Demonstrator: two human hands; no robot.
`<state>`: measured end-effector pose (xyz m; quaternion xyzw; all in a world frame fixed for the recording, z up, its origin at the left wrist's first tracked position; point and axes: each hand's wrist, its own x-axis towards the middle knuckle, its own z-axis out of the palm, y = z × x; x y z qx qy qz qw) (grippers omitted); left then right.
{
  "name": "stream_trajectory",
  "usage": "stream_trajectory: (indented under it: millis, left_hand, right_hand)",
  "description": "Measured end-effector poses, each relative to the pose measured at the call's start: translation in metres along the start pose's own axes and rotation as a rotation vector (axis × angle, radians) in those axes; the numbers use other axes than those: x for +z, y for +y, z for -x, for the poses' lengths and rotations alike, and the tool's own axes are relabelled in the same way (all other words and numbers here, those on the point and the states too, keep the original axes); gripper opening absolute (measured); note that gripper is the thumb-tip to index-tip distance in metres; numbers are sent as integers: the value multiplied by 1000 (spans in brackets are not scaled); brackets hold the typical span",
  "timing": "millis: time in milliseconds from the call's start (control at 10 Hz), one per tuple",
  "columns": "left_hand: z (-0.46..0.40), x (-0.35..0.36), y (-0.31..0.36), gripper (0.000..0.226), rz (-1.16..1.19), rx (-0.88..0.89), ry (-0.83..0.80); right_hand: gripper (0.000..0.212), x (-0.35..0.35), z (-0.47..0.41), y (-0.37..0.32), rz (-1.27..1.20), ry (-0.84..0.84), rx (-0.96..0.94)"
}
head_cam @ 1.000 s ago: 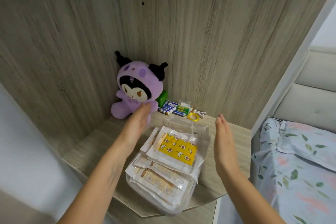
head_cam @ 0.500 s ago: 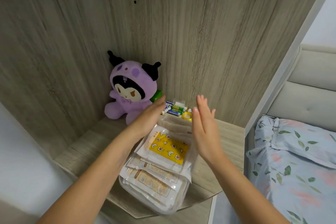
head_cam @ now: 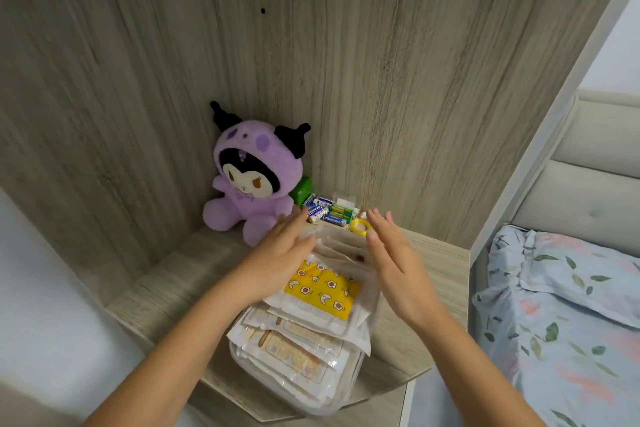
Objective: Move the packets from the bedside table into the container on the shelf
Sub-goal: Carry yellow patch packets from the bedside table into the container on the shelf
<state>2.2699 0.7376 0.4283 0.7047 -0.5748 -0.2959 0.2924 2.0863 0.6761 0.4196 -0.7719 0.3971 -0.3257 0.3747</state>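
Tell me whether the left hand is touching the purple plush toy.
Cannot tell. In the head view the left hand has its fingertips overlapping the purple plush toy at its foot, blurred, no gap or contact plain.

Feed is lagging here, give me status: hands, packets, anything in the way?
Left hand and right hand open, flanking packets. Packets heaped in clear container on shelf. Plush toy, batteries behind, nothing blocking.

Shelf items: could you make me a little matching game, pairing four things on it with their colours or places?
Things:
1. plush toy
2. top packet
3. tape roll
4. batteries

Descriptions:
A. small yellow ring near the right hand's fingertips
B. purple, sitting in the back corner
C. yellow with moons and stars, lying in the clear container
D. blue and green, heaped against the back wall

Pairs: 1-B, 2-C, 3-A, 4-D
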Motion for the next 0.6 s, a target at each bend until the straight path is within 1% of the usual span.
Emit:
stream_trajectory:
  millis: [100,200,300,400,500,600]
  left_hand:
    - [32,6,-6,69,-320,128,-29]
    - [48,16,-13,78,-504,117,-84]
    - [49,19,-16,84,-573,115,-62]
    - [53,15,-14,76,-420,109,-78]
    - [71,-2,-7,60,72,68,91]
    - [102,-15,-26,23,347,100,511]
  right_hand:
    - [55,-9,11,12,216,-125,-179]
    - [56,-2,19,22,381,-297,-262]
    - [60,4,26,29,396,-271,-313]
    - [48,-3,26,24,193,-287,-237]
    - [38,-25,42,2,-149,-108,-145]
    - [32,-90,56,-30,-397,285,-262]
